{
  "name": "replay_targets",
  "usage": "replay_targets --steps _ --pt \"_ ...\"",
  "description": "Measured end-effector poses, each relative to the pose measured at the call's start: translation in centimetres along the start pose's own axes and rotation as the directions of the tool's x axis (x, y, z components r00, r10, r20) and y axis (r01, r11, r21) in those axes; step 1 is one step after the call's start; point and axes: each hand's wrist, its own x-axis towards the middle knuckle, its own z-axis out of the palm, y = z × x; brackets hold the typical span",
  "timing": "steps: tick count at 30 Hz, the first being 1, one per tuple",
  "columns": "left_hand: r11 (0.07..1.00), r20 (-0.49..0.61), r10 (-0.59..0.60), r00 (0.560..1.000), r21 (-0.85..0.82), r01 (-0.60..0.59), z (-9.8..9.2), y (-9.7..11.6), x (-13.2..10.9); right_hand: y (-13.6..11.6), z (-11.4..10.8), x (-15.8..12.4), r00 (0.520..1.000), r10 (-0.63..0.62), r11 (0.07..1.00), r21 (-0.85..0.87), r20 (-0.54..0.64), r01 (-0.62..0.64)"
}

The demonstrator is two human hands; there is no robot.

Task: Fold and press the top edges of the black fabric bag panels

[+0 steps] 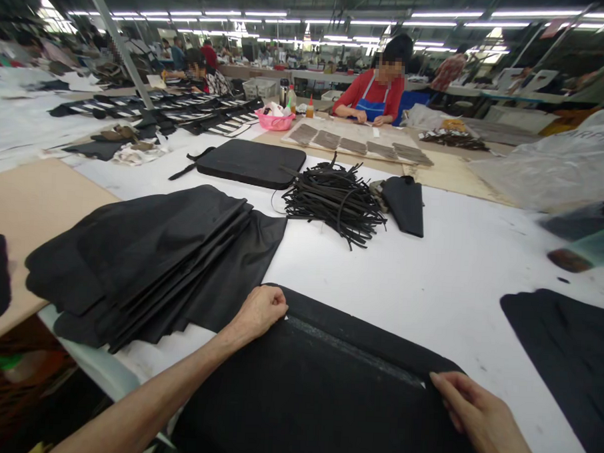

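Observation:
A large black panel [324, 401] of leather-like sheet lies in front of me at the table's near edge. Along its far side runs a narrow, shiny grey strip [351, 349] with small white marks at both ends. My left hand [262, 311] is closed, its fingers pinched on the panel by the strip's left end. At the strip's right end my right hand [479, 408] grips the panel's edge, thumb and forefinger close together and the other fingers curled partly out of sight.
Left of the panel is a fanned stack of black sheets [131, 246]. Beyond lie a bundle of black strips [336, 198], a padded black piece [249, 161] and a small black piece [406, 204]. Another black panel [566, 358] lies right. A co-worker [378, 89] sits across the table.

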Motion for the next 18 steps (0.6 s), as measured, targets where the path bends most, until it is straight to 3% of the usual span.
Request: replay_targets --steps 18 --pt "0.974 -0.029 0.039 0.999 0.224 -0.032 0.77 0.31 -0.47 -1.12 0.55 -0.57 0.997 -0.015 1.0 0.02 -0.076 0.017"
